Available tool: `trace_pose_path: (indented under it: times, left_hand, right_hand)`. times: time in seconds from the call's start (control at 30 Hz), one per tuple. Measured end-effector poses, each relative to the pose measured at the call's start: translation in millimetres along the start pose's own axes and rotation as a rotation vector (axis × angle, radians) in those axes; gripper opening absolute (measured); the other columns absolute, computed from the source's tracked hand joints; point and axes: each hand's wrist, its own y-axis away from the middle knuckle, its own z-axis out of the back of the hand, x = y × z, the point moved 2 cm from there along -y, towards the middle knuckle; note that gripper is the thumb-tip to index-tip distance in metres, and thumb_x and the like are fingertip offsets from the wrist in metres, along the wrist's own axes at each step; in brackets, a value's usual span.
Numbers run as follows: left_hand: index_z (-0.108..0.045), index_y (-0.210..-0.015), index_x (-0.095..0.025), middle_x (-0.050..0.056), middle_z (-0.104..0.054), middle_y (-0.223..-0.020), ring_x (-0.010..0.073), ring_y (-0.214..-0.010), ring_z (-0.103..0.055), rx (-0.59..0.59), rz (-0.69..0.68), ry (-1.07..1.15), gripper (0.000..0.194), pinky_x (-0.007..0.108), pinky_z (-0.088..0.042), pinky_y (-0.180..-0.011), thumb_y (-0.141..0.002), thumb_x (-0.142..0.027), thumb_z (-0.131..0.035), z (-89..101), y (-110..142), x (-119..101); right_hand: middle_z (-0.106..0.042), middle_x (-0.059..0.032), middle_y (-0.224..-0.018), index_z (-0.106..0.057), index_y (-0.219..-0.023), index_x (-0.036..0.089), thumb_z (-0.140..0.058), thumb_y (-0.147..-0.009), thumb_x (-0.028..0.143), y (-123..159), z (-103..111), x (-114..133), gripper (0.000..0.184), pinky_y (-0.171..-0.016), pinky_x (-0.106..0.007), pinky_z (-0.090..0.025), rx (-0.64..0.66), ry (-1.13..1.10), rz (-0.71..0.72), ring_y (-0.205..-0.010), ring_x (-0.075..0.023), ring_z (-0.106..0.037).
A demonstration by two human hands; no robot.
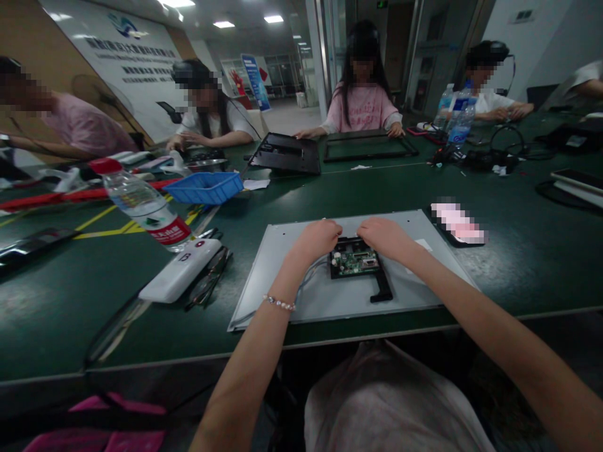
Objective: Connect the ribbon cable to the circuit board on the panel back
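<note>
A flat grey display panel (282, 276) lies on the green table in front of me. On it sits a black bracket (382, 289) holding a green circuit board (358, 263), with a grey cable running off to the left. My left hand (318, 238) is closed at the bracket's far left corner, fingertips pinched on its edge. My right hand (381, 235) pinches the same far edge a little to the right. The fingertips are partly hidden behind the knuckles.
Left of the panel lie a white power bank (181, 270), eyeglasses (207, 279) and a tilted water bottle (146, 210). Behind them is a blue tray (207, 188). A phone (456, 223) lies right of the panel. Across the table a person handles a black frame (372, 145).
</note>
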Motion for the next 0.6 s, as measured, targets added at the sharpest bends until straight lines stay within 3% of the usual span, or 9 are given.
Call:
trace_pose_path:
  times: [0.3,0.6]
  left_hand:
    - [-0.068,-0.098,-0.017,0.009,-0.07,-0.096,0.0197,-0.091,-0.065,0.008,0.018,0.001,0.026,0.028,-0.048,-0.078,-0.084,-0.015,-0.046,-0.8,0.1,0.1]
    - [-0.069,-0.097,-0.017,0.01,-0.07,-0.094,0.0198,-0.089,-0.065,0.011,0.014,0.002,0.027,0.028,-0.048,-0.075,-0.084,-0.014,-0.045,0.2,-0.2,-0.5]
  right_hand:
    - [-0.07,-0.0085,-0.097,-0.069,-0.096,0.018,-0.047,-0.089,0.019,1.1,-6.7,-8.6,0.023,-0.08,-0.031,-0.044,-0.014,-0.175,-0.06,-0.092,-0.0214,-0.062]
    - [-0.072,-0.0075,-0.097,-0.071,-0.095,0.019,-0.05,-0.087,0.017,-0.2,-9.8,-14.1,0.023,-0.081,-0.031,-0.046,-0.014,-0.235,-0.096,-0.091,-0.0215,-0.064]
